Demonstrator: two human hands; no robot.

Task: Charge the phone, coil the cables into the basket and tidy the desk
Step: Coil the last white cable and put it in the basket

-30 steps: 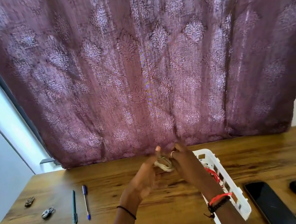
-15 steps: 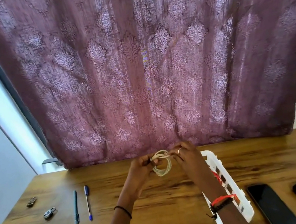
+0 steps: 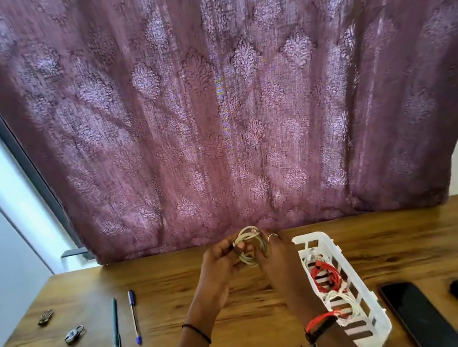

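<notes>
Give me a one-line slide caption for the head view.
Left hand and right hand hold a coiled beige cable over the desk, beside the white basket holding a red cable.

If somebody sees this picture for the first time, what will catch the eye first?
The large purple patterned curtain fills the whole upper part behind the desk. At the centre, the left hand and the right hand hold a pale coiled cable above the wood. To their right stands a white basket with a red cable inside, beside a dark phone.
</notes>
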